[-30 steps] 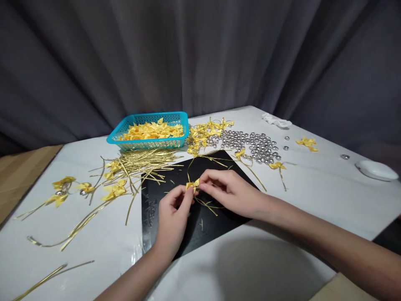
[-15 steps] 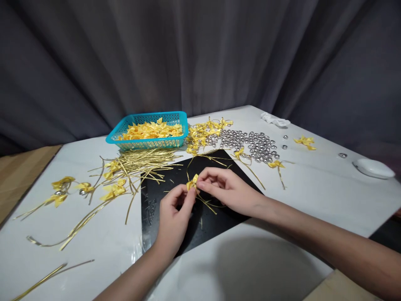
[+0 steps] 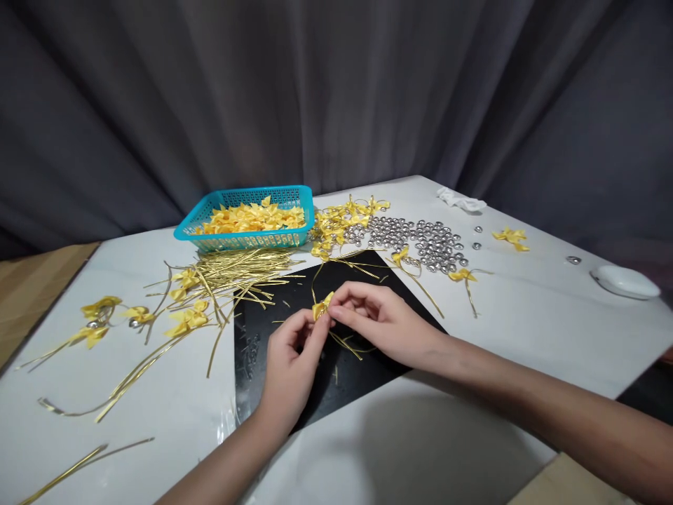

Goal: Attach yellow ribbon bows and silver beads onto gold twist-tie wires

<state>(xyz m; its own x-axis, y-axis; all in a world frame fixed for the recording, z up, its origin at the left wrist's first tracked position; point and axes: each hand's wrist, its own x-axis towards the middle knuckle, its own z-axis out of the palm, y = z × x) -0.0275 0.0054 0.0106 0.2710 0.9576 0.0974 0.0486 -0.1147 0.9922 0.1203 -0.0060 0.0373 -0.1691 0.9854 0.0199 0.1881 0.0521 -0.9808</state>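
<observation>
A small yellow ribbon bow (image 3: 321, 306) with thin gold wire tails is pinched between both hands above a black sheet (image 3: 294, 389). My left hand (image 3: 291, 365) grips it from below with thumb and forefinger. My right hand (image 3: 378, 321) pinches it from the right, fingers curled together. Gold wire ends (image 3: 347, 344) trail down under the hands onto the black sheet.
A teal basket (image 3: 247, 219) of yellow bows stands at the back. Gold wire strips (image 3: 236, 275) lie before it, finished bows (image 3: 134, 315) to the left, silver beads (image 3: 420, 242) and more bows to the right, a white dish (image 3: 625, 282) far right. Grey curtain behind.
The bow has tilted a little between the fingers and both hands have shifted slightly. The view has drifted a bit, otherwise the table looks the same.
</observation>
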